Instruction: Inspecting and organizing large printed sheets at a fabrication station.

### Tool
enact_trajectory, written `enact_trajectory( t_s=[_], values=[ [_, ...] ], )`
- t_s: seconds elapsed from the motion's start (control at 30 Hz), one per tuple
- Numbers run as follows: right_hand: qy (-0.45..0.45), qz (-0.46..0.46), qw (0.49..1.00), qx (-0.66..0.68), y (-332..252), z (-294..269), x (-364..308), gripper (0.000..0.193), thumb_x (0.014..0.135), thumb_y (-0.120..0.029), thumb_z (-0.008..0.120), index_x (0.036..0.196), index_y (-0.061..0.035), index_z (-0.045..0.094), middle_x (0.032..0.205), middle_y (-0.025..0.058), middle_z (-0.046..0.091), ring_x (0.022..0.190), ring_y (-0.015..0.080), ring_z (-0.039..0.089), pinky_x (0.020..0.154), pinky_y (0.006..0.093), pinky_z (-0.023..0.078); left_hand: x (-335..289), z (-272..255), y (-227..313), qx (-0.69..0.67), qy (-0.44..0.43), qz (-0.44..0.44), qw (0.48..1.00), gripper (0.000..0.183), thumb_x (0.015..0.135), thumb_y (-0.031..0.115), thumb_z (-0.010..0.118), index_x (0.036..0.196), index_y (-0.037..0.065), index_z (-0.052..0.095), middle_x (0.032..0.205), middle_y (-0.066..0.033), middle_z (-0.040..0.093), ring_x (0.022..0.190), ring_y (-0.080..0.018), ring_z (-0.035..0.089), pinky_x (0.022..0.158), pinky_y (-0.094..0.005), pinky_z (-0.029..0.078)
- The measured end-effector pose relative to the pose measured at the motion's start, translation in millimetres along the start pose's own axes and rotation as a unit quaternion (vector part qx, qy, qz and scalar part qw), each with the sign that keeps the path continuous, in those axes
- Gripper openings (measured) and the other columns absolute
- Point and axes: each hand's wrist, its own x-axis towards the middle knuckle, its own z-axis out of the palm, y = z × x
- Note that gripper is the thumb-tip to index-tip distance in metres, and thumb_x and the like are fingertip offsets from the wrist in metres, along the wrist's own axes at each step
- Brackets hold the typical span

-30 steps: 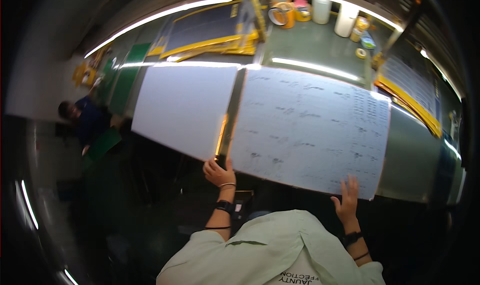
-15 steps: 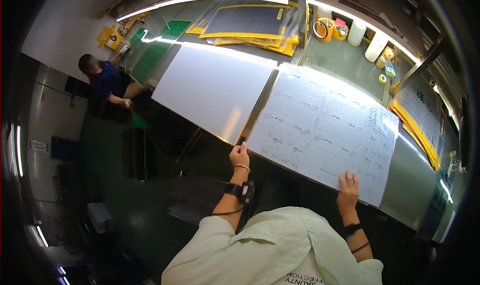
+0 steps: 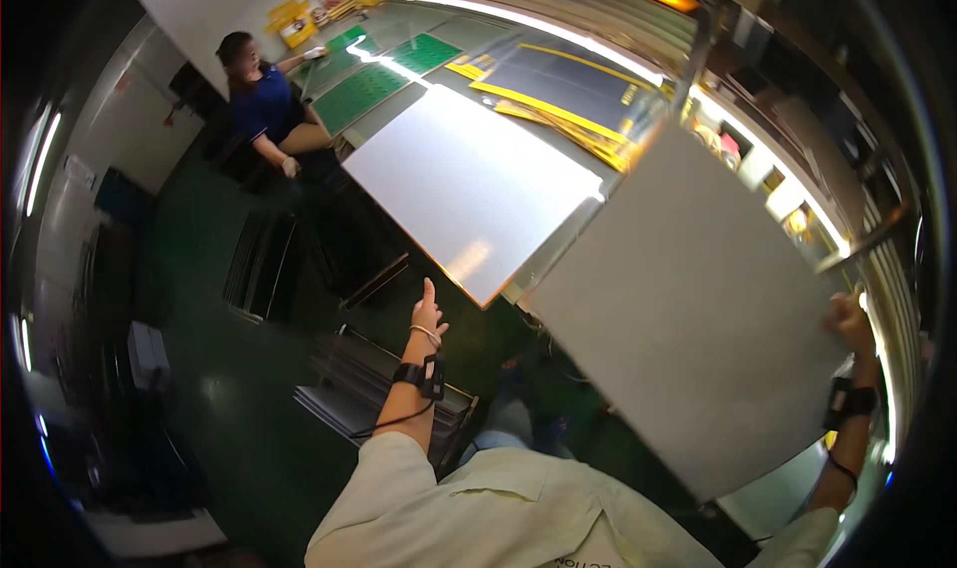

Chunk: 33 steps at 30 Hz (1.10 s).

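A large grey-white panel (image 3: 688, 319) stands raised and tilted on the right, with a plain face toward me. My right hand (image 3: 850, 324), smeared by motion, is closed on its right-hand edge. Off to the left, my left hand (image 3: 429, 312) is in the air, fingers apart and holding nothing. It is nearest to the front corner of a second, glossy white panel (image 3: 469, 189) that lies flat on the table. The raised panel hides much of the worktop behind it.
Dark sheets with yellow borders (image 3: 558, 89) are stacked at the back. Farther left, a person in a blue shirt (image 3: 261, 104) is beside green perforated boards (image 3: 374, 94). Thin panels (image 3: 349, 408) rest in a floor rack near my left arm. A lit shelf edge (image 3: 768, 164) runs along the right.
The right-hand panel has gone from lying flat, printed face showing, to raised and tilted with a plain face showing. My right hand moved up and right; my left hand moved left, off the panel.
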Motion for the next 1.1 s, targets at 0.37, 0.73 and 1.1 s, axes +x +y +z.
enact_trajectory(
  t_s=[0.37, 0.73, 1.1],
  values=[
    [-0.003, -0.070, 0.997, 0.011, 66, 219, 106, 0.022, 0.062, -0.007, 0.069, 0.081, 0.0017, 0.060, 0.073, 0.0093, 0.060, 0.068, 0.0205, 0.057, 0.063, 0.0314, 0.045, 140, -5, 18, -0.182, -0.110, 0.032, 0.977, 0.038, 0.071, 0.043, 0.066, 0.080, 0.008, 0.056, 0.070, -0.0023, 0.058, 0.068, -0.0148, 0.057, 0.063, -0.0285, 0.045],
    [-0.366, 0.104, 0.559, 0.737, -333, 338, 84, 0.049, 0.085, -0.034, 0.049, 0.115, 0.0035, 0.042, 0.112, 0.0166, 0.050, 0.103, 0.0259, 0.049, 0.088, 0.0373, 0.040, 30, 20, 70, -0.357, -0.213, 0.111, 0.903, 0.016, 0.080, 0.010, 0.057, 0.095, 0.003, 0.055, 0.085, -0.0051, 0.058, 0.078, -0.0167, 0.057, 0.069, -0.0297, 0.047],
    [-0.085, -0.188, 0.748, 0.631, -462, 163, 38, 0.025, 0.074, -0.006, 0.060, 0.096, 0.0042, 0.055, 0.090, 0.0117, 0.058, 0.085, 0.0181, 0.055, 0.076, 0.0269, 0.043, -26, -26, 130, -0.159, -0.255, 0.139, 0.944, 0.083, 0.073, 0.056, 0.054, 0.132, 0.005, 0.024, 0.131, -0.0163, 0.030, 0.121, -0.0301, 0.031, 0.096, -0.0440, 0.029]
  ],
)
